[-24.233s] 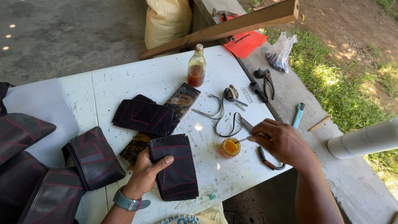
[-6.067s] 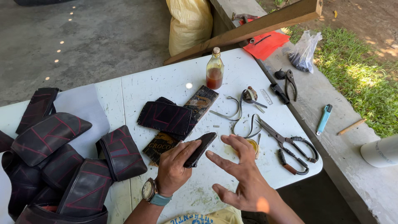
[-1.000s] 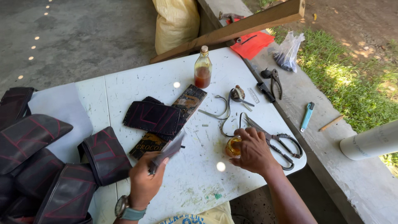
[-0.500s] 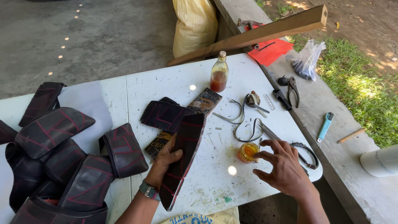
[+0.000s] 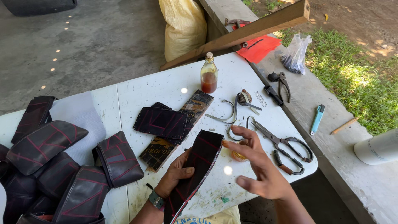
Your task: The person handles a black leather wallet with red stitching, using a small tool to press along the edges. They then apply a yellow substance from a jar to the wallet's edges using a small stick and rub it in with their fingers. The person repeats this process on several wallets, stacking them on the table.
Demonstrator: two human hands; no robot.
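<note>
A person at a white outdoor table (image 5: 166,87) gripped a long black rubber strip (image 5: 195,170) with red lines in the left hand (image 5: 176,176), thumb lying across its face, while the right hand (image 5: 257,166) hovered open beside it, fingers spread and holding nothing. The strip's long axis ran from near the person's body up and away toward the table's middle, its far end just left of the right hand's extended fingertips (image 5: 226,144); the left hand was the one in contact, and the right stood close but apart. Partly hidden behind the right hand's fingers sat a small jar (image 5: 239,155) of amber stuff, what it was could not be told. Beyond the hands, a glass bottle (image 5: 209,76) about half full of reddish-brown liquid stood upright. Just right of the right hand lay large scissors (image 5: 282,143) with black handles. Ahead of the left hand, a stitched black pouch (image 5: 161,122) rested on a dark board (image 5: 176,128), and to its left lay a pile of finished pouches (image 5: 62,166).
</note>
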